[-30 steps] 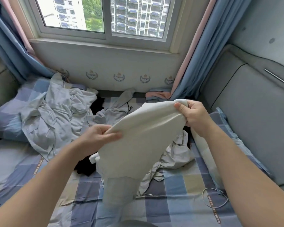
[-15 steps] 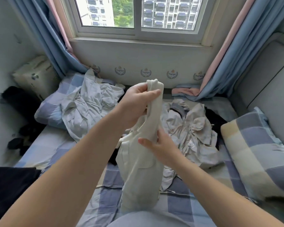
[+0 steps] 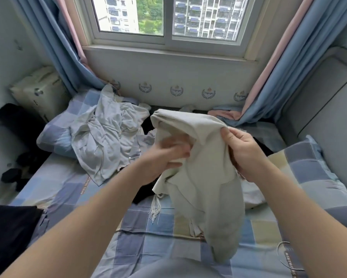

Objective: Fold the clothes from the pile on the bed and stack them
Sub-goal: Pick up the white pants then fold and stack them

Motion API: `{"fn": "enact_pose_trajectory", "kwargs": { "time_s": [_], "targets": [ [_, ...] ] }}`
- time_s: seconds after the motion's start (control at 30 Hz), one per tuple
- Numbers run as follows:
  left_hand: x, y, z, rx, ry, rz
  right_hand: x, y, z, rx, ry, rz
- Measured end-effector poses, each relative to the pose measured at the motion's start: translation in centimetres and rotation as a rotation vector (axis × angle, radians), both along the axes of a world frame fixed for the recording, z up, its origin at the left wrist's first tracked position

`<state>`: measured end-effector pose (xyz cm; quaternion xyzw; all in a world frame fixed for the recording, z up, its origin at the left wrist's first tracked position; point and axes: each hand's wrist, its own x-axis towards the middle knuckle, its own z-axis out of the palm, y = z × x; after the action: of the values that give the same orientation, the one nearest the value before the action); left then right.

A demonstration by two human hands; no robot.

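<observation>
Above the bed (image 3: pixel 148 239), the left hand (image 3: pixel 165 158) grips a pale garment (image 3: pixel 206 183); the right hand (image 3: pixel 243 155) pinches its top edge.

The room is lit evenly by soft daylight from the white-framed sliding window (image 3: pixel 168 19); no harsh glare is seen. Only faint shadows are cast beneath the pale grey-beige cloth garment (image 3: pixel 204 177). The left hand (image 3: pixel 166 157) is smeared by motion blur, while the right hand (image 3: pixel 242 151) is rendered sharper. The long blue curtains (image 3: pixel 54 47) are bowed outward at the edges by wide-angle distortion.
</observation>
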<state>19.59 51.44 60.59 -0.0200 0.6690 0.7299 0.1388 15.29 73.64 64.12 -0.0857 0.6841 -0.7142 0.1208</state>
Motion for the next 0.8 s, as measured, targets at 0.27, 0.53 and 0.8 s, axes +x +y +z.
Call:
{"fn": "enact_pose_trajectory", "kwargs": {
  "time_s": [0.27,0.53,0.8],
  "targets": [
    [0.4,4.4,-3.0,-0.392,0.128,-0.204,-0.7,2.6,3.3,-0.109,-0.048,-0.072],
    [-0.3,4.6,-4.4,-0.507,0.24,-0.158,-1.1,4.4,2.7,-0.035,-0.064,-0.144],
    [0.2,1.0,-1.0,-0.725,0.264,-0.171,-1.8,5.0,1.0,-0.083,-0.133,-0.228]
  ]
}}
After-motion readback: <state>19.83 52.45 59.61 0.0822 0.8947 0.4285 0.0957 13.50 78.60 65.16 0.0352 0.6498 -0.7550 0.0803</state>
